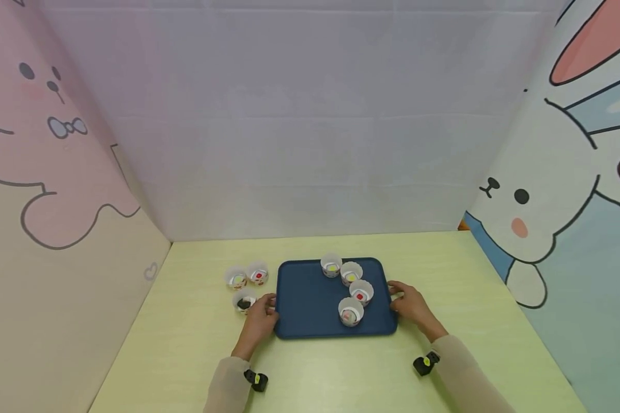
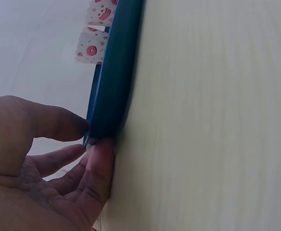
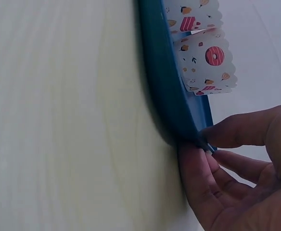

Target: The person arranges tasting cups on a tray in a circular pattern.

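A dark blue tray lies on the table between both hands. My left hand pinches its left rim, thumb above and fingers below, as the left wrist view shows. On the opposite side, my right hand grips the right rim the same way. Several scalloped paper cups stand on the tray's right half: a pair at the back with yellow pieces, one with a red piece, and a front cup with something pinkish. Their printed sides, with donuts and cakes, show in the right wrist view on a nearby cup.
Left of the tray stand three more paper cups: one with a yellow-green piece, one with a red piece, and one with dark pieces, close to my left hand. A pale wall rises behind the light wooden table.
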### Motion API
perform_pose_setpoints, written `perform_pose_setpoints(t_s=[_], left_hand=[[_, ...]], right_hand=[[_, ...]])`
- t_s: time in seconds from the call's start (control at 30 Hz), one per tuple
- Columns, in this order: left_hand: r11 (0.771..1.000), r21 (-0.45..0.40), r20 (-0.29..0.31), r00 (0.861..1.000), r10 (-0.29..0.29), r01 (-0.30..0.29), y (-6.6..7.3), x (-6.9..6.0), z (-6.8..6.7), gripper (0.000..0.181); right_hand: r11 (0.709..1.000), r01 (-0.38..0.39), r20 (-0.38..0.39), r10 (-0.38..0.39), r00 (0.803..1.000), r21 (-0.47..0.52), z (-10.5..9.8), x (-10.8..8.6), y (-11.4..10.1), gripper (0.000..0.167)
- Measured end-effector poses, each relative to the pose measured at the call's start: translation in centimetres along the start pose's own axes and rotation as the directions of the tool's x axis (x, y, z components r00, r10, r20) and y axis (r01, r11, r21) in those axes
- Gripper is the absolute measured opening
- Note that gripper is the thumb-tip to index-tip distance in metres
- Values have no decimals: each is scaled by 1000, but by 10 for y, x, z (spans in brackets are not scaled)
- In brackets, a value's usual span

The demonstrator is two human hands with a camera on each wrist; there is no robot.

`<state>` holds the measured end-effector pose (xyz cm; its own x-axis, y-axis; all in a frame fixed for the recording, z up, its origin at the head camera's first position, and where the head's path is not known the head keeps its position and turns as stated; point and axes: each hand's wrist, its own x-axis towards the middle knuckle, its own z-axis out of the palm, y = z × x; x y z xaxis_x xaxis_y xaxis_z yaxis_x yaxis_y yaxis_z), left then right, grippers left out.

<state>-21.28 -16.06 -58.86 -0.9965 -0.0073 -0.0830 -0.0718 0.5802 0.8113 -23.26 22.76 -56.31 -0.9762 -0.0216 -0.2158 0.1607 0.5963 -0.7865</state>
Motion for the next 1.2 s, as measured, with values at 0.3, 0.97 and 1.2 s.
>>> perform_pose_setpoints(t_s=[0.3, 0.97, 1.2], left_hand=[[999, -3, 25, 998, 52, -52, 4, -14, -12, 46], [965, -14, -112, 959, 260, -263, 21, -57, -49, 46], [942, -29, -238, 917, 318, -335, 20, -57, -57, 43]], right_hand=[[990, -61, 34, 57, 998, 124, 2, 3, 6, 69], [986, -62, 14, 61, 998, 156, 3, 2, 8, 65], [983, -61, 14, 59, 998, 170, 3, 1, 8, 65]])
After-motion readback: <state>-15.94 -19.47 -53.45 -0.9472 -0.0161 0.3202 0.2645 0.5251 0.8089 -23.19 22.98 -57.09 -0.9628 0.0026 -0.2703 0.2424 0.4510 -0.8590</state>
